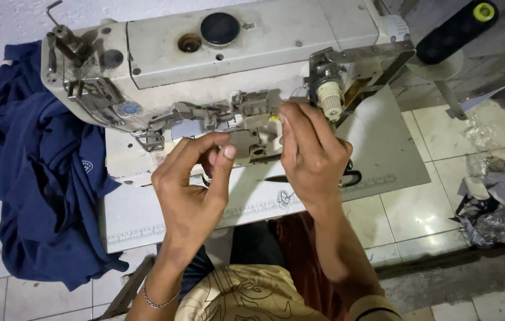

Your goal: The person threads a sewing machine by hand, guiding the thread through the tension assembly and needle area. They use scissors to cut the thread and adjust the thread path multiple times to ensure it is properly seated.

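Left hand (pixel 196 184): at 7 o'clock from the needle area, fingers curled, thumb and forefinger pinched together; a thread between them is too thin to see, I cannot tell.
Right hand (pixel 310 156): at 5 o'clock from the tension knob (pixel 329 98), fingertips closed at the guides (pixel 252 107), maybe on thread.
Machine (pixel 234 53): white, lying across the table (pixel 383 142) at 12 o'clock.
Advice: keep both hands near the guides and the pull gentle and steady.
Scissors (pixel 347 177): under the right hand.
Blue cloth (pixel 38 166): at 9 o'clock, well apart.
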